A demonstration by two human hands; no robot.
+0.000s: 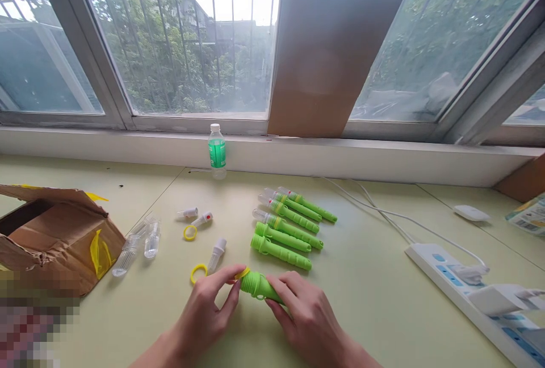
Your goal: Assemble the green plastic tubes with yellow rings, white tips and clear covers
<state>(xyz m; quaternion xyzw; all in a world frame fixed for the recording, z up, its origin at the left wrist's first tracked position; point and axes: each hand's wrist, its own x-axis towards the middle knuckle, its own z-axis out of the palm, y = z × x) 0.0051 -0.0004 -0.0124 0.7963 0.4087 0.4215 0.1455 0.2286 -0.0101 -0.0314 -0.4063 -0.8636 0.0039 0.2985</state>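
Note:
My right hand (304, 314) is wrapped round a green plastic tube (256, 285) lying low on the pale table (374, 288). My left hand (208, 308) pinches a yellow ring (242, 272) at the tube's threaded end. Just beyond lies a row of several green tubes (286, 226), some with clear caps. To the left lie another yellow ring (198, 272), a third ring (190, 233), small white pieces with red dots (203, 220) and clear caps (152, 238).
A torn cardboard box (55, 237) sits at the left. A water bottle (217, 152) stands by the window ledge. At the right lie a white power strip (472, 294) with plugs and a cable, and a small white device (470, 212). Cardboard (332, 50) leans on the window.

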